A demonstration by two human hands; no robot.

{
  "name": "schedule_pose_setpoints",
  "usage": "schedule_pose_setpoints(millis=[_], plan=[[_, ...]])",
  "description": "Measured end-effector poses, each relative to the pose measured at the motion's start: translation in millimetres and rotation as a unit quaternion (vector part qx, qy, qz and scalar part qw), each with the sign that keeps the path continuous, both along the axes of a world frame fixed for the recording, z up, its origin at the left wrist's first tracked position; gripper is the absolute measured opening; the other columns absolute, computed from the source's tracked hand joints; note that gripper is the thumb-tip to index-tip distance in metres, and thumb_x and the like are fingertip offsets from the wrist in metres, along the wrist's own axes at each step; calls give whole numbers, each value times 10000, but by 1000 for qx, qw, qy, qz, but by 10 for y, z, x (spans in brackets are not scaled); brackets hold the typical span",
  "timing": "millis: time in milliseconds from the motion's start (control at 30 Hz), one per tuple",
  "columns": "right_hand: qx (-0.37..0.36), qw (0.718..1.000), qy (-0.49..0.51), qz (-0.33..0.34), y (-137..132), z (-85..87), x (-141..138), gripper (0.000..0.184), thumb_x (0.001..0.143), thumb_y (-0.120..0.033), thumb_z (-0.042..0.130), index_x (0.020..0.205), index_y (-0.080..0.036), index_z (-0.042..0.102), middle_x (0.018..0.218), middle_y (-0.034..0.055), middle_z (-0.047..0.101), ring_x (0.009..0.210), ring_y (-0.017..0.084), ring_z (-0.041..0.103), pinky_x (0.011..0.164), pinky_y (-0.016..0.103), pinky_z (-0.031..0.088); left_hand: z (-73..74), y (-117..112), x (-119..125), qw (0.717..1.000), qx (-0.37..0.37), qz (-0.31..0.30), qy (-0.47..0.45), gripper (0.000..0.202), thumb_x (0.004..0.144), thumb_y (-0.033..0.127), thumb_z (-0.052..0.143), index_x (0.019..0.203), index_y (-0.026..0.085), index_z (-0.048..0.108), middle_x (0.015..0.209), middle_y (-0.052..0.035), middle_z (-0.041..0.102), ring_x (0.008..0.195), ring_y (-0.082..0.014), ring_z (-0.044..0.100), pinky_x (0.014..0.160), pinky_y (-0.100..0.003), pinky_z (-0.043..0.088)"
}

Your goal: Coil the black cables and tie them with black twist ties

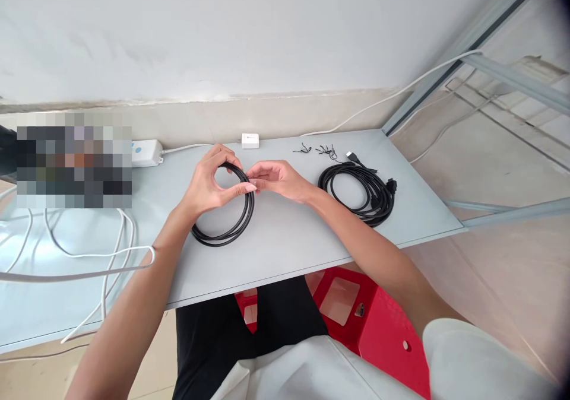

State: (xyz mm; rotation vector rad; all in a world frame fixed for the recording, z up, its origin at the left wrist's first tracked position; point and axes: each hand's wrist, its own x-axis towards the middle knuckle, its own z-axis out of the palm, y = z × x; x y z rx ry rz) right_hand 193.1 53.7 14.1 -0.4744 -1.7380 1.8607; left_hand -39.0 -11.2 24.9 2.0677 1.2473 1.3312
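A coiled black cable (243, 225) is held just over the grey table, its lower loops hanging toward the front edge. My left hand (211, 180) wraps around the upper right part of the coil, thumb in front and fingers behind. Against the coil's outer side, my right hand (282, 180) pinches thumb and forefinger together beside my left thumb. Whatever small thing sits between those fingertips is too hidden to make out. The cable's ends cannot be seen.
On the right of the table (289, 240) lies a pile of coiled black cables (385, 207) with plugs. Short black ties (327, 151) lie behind it. A white adapter (250, 141) and power strip (146, 152) stand near the wall; white cords (118, 254) spread at left.
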Motion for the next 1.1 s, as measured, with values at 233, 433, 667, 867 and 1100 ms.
schedule_pose_setpoints(millis=[233, 433, 667, 867, 1100], plan=[[64, 998, -3, -13, -43, 0, -23, 439, 913, -602, 899, 1010, -194, 770, 925, 25, 738, 842, 157, 671, 837, 324, 590, -36, 27, -21, 1000, -8, -11, -14, 604, 761, 770, 941, 977, 249, 726, 1016, -85, 643, 948, -251, 631, 890, -449, 583], [85, 996, -4, -24, -61, -6, -31, 402, 995, -594, 816, 990, -199, 746, 894, 10, 714, 827, 150, 660, 835, 319, 588, -17, 2, 8, 999, -7, -31, -29, 479, 870, 680, 901, 994, 248, 737, 1011, -78, 636, 958, -246, 627, 880, -429, 577], [-33, 999, 3, -20, -32, -31, -37, 384, 934, -557, 885, 960, -193, 768, 912, 18, 749, 881, 154, 706, 849, 306, 609, -20, -31, 16, 999, -28, -39, -27, 341, 1026, 598, 733, 1029, 258, 751, 1041, -94, 650, 995, -266, 634, 956, -466, 561], [-131, 991, 2, -17, -38, -17, -48, 375, 868, -504, 950, 927, -182, 768, 907, 19, 764, 846, 134, 715, 819, 275, 608, -56, -21, -3, 998, -39, -43, -38, 293, 1041, 558, 720, 1046, 268, 765, 1062, -97, 656, 1051, -287, 634, 1010, -490, 547], [-116, 992, 29, -36, -59, -51, -74, 449, 807, -483, 1003, 1039, -196, 747, 970, 27, 792, 929, 160, 746, 864, 299, 624, -52, -4, 5, 996, -29, -38, -71, 297, 1025, 558, 757, 1047, 262, 751, 1072, -90, 651, 1030, -266, 647, 990, -471, 562]])
